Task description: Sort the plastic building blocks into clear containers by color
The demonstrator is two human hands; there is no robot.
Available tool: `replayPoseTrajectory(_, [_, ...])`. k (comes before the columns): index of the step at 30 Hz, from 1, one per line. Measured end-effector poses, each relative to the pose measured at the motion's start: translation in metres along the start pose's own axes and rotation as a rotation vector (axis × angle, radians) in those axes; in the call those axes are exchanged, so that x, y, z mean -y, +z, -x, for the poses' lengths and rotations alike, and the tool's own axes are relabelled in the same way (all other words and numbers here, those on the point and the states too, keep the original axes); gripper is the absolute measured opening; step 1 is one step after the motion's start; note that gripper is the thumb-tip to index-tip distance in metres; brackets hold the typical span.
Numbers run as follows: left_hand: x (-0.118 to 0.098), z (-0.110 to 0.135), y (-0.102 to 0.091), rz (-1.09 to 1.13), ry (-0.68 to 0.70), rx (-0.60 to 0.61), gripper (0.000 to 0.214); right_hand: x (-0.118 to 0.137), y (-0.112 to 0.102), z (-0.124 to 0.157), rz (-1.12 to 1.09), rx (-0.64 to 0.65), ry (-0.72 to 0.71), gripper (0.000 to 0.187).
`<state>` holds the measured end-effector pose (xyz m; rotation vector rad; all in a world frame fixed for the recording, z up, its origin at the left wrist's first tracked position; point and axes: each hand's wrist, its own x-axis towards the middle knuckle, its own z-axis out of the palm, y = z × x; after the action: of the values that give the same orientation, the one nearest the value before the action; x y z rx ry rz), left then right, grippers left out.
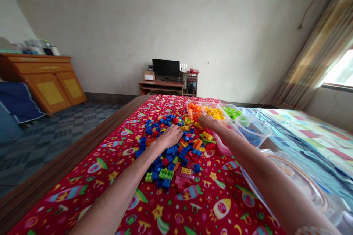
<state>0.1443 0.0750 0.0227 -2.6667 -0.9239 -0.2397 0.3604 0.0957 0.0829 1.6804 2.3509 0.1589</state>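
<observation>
A heap of small plastic building bricks in blue, red, green, yellow and orange lies on a red cloth with rockets and stars. My left hand rests palm down on the heap's left part, fingers curled among blue and red bricks. My right hand reaches to the far edge of the heap, next to a clear bin of orange bricks; its fingers are bent down and what they hold is hidden. Bins of yellow bricks and green bricks stand beside it.
A clear tub with blue bricks and a pinkish tub stand to the right under my right arm. A large clear container lies near right. The table's wooden edge runs along the left. A desk with a monitor stands against the far wall.
</observation>
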Motion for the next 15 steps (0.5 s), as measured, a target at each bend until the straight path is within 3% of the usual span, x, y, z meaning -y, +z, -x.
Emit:
replayPoseTrajectory(6, [0.0, -0.002, 0.001, -0.007, -0.018, 0.021, 0.03, -0.003, 0.002, 0.007, -0.047, -0.089, 0.044, 0.032])
replayPoseTrajectory(12, [0.001, 0.0, 0.002, -0.011, -0.006, -0.011, 0.027, -0.007, -0.005, 0.008, -0.142, -0.17, 0.0, 0.029])
replayPoseTrajectory(15, [0.001, 0.001, 0.003, -0.023, 0.009, -0.025, 0.026, -0.006, -0.008, 0.012, -0.287, -0.176, -0.009, 0.025])
